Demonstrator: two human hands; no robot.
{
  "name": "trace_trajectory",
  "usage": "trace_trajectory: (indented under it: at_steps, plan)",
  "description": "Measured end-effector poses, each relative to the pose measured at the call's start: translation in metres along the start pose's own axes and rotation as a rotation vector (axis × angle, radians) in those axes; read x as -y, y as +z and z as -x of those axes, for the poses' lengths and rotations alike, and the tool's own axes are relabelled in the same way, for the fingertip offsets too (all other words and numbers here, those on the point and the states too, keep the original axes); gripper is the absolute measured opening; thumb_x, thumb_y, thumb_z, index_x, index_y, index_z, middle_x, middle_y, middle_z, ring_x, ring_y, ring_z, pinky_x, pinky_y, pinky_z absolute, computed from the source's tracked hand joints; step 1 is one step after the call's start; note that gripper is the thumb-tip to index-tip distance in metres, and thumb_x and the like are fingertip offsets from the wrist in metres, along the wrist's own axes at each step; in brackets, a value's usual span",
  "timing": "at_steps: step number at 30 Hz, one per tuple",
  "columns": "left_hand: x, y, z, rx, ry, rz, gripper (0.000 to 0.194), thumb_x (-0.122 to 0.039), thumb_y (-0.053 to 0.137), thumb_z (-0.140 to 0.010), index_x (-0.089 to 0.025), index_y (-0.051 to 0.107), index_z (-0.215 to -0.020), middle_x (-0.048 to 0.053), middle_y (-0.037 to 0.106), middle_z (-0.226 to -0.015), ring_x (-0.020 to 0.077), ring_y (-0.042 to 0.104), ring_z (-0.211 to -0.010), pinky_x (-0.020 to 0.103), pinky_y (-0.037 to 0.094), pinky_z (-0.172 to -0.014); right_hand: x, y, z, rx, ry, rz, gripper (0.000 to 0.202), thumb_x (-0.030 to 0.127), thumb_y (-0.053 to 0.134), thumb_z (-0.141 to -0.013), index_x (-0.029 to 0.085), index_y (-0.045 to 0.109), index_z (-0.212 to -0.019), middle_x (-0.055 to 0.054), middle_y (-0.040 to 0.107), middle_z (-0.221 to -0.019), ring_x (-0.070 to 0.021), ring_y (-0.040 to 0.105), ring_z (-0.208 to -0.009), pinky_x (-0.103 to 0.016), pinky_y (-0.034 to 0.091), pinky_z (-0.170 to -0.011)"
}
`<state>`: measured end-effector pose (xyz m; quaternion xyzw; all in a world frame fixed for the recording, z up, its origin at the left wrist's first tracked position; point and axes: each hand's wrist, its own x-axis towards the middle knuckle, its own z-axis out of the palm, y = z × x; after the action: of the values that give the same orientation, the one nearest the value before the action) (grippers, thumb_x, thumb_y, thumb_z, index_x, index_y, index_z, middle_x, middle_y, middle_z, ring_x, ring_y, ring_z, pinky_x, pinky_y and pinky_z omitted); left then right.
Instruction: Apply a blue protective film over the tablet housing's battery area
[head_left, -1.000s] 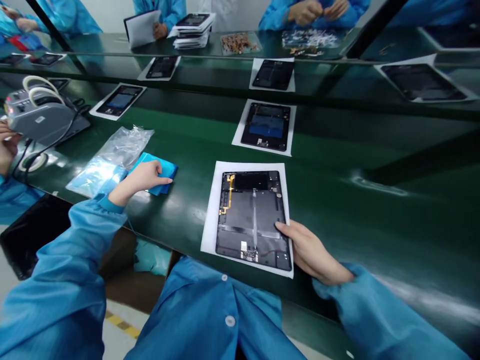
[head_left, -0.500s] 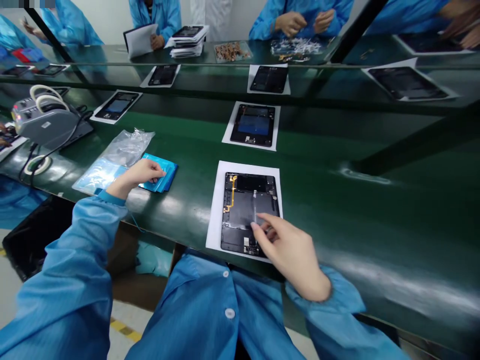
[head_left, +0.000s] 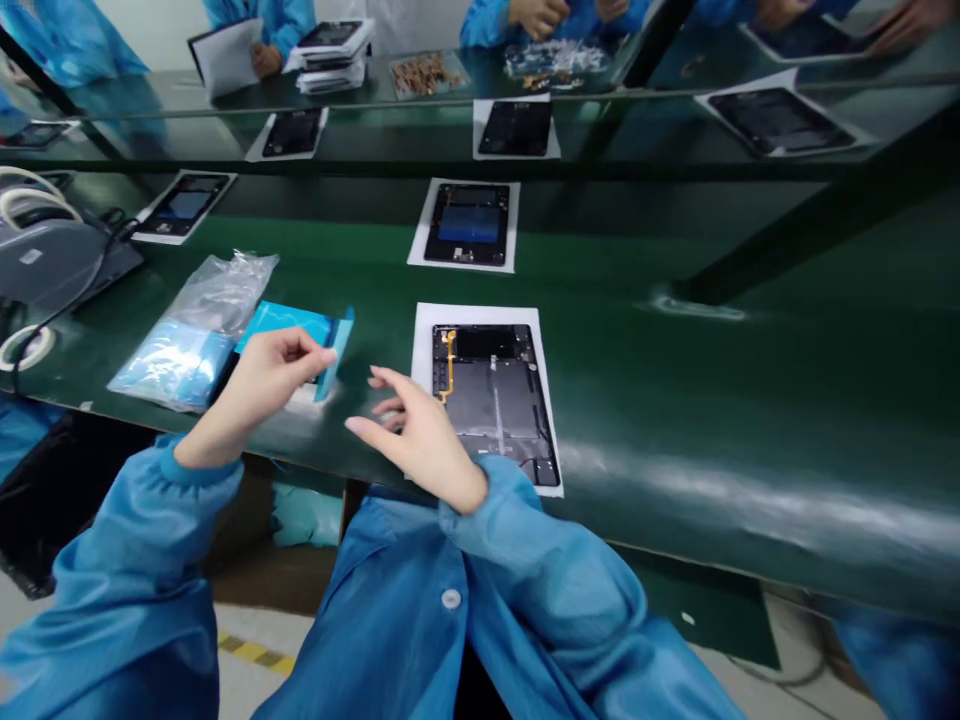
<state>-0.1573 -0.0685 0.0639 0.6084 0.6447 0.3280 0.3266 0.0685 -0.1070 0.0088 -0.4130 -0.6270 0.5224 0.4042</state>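
Left hand (head_left: pixel 259 385), grip pinched on blue film sheet (head_left: pixel 335 350) | right hand (head_left: pixel 420 440), fingers apart, beside opened tablet (head_left: pixel 491 400) on white paper (head_left: pixel 424 330) | green bench (head_left: pixel 675 400).

The left hand (head_left: pixel 262 385) pinched a blue film sheet (head_left: pixel 335 350) lifted edge-up off a blue stack (head_left: pixel 285 322) beside a clear plastic bag (head_left: pixel 217 295). The right hand (head_left: pixel 420 440), fingers spread and holding nothing, hovered just left of an opened tablet (head_left: pixel 495 400) lying on white paper (head_left: pixel 422 350) on the green conveyor belt (head_left: pixel 675 390). Another tablet (head_left: pixel 469 223) lay farther along.
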Motion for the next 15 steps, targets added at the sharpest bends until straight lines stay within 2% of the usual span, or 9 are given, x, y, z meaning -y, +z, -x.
trace_trajectory:
  at_steps: [2, 5, 7, 11, 15]
  plan:
    - [-0.014, 0.013, 0.020, 0.121, 0.064, 0.007, 0.032, -0.047, 0.080, -0.080, -0.019, 0.070, -0.070, -0.001, 0.066, -0.062, 0.0118, 0.056, -0.056, 0.024, 0.042, -0.054, -0.003, 0.012, -0.008, 0.001, 0.026, -0.111, 0.073, 0.050, 0.086, -0.079, 0.020, 0.062, -0.141, -0.013, 0.071, -0.133, -0.0191, 0.074, -0.090, -0.033, 0.065, -0.073]
    - [-0.022, 0.027, 0.034, 0.232, 0.102, 0.023, 0.032, -0.048, 0.079, -0.082, -0.019, 0.072, -0.070, 0.000, 0.071, -0.065, 0.0142, 0.061, -0.061, 0.025, 0.046, -0.058, -0.008, 0.015, -0.007, 0.031, 0.054, -0.248, 0.060, 0.050, 0.085, -0.080, 0.020, 0.069, -0.129, -0.007, 0.078, -0.111, -0.0196, 0.076, -0.087, -0.033, 0.066, -0.076]
    - [-0.021, 0.033, 0.033, 0.247, 0.117, 0.029, 0.033, -0.049, 0.078, -0.082, -0.019, 0.072, -0.069, 0.000, 0.071, -0.065, 0.0145, 0.061, -0.061, 0.026, 0.046, -0.059, -0.012, 0.010, -0.002, 0.045, 0.088, -0.341, 0.055, 0.048, 0.087, -0.078, 0.021, 0.072, -0.124, -0.004, 0.079, -0.103, -0.0209, 0.078, -0.088, -0.035, 0.067, -0.080]
    - [-0.019, 0.044, 0.023, 0.250, 0.134, 0.038, 0.031, -0.048, 0.077, -0.082, -0.019, 0.071, -0.071, 0.000, 0.071, -0.067, 0.0144, 0.060, -0.063, 0.026, 0.045, -0.060, -0.020, -0.001, 0.007, 0.026, 0.180, -0.481, 0.051, 0.049, 0.092, -0.072, 0.021, 0.078, -0.113, -0.005, 0.082, -0.102, -0.0232, 0.080, -0.093, -0.039, 0.068, -0.089]
    - [-0.021, 0.048, 0.021, 0.266, 0.160, 0.014, 0.029, -0.046, 0.076, -0.085, -0.020, 0.069, -0.074, -0.001, 0.070, -0.069, 0.0137, 0.058, -0.063, 0.026, 0.044, -0.059, -0.028, -0.009, 0.006, -0.030, 0.201, -0.471, 0.040, 0.053, 0.090, -0.073, 0.021, 0.079, -0.093, -0.003, 0.081, -0.086, -0.0205, 0.077, -0.075, -0.040, 0.069, -0.074]
